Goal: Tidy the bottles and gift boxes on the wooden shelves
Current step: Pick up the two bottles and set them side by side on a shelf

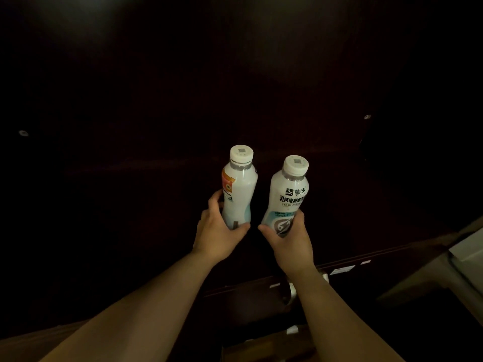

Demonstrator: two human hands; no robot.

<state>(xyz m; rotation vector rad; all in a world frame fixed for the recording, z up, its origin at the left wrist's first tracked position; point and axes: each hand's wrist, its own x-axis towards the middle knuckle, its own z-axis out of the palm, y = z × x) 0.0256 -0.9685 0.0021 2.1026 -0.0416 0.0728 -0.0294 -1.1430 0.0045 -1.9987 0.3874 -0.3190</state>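
Two white plastic drink bottles with white caps stand side by side inside a very dark shelf bay. My left hand (218, 231) grips the lower body of the left bottle (239, 186), whose label shows an orange patch. My right hand (290, 236) grips the base of the right bottle (290, 197), which leans slightly left at its foot and shows dark printed characters and a grey emblem. Both bottles are roughly upright. Whether they rest on the shelf board or are held just above it, I cannot tell.
The dark wooden shelf (339, 265) front edge runs across the lower right with small white tags on it. A pale surface (465, 249) shows at the far right. Small round fittings (23, 133) sit on the dark side panels. A brown box (261, 346) lies below.
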